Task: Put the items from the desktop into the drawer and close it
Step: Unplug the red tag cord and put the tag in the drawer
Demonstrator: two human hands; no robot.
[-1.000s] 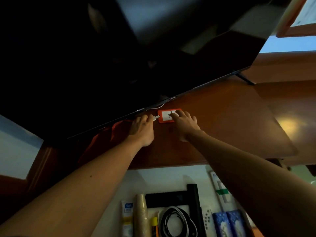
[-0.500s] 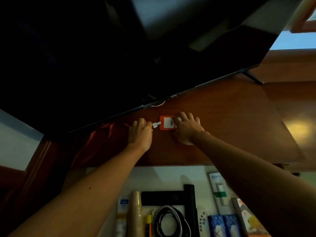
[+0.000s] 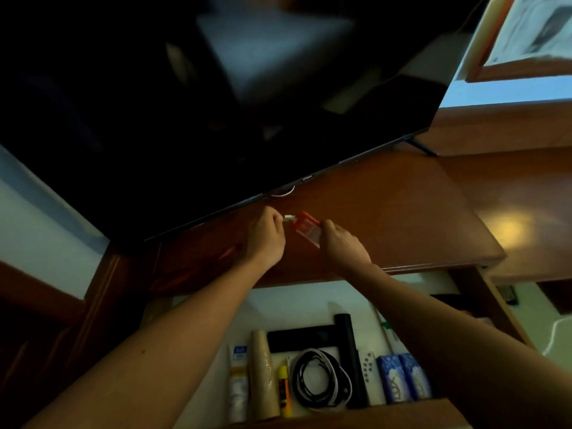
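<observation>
An orange badge holder with a white card inside is lifted off the brown desktop and tilted. My right hand grips its lower right end. My left hand pinches the small white clip at its upper left end. A red lanyard trails left from under my left hand across the dark desktop. Below the desk edge the white drawer stands open, with several items inside.
A large black TV hangs low over the back of the desk. In the drawer lie a tube, a brown roll, a coiled cable, a black cylinder, a white remote and blue packets.
The badge holder lay flat on the desk under my fingers before; now both hands have raised and tilted it. The view has shifted down, showing more of the drawer.
</observation>
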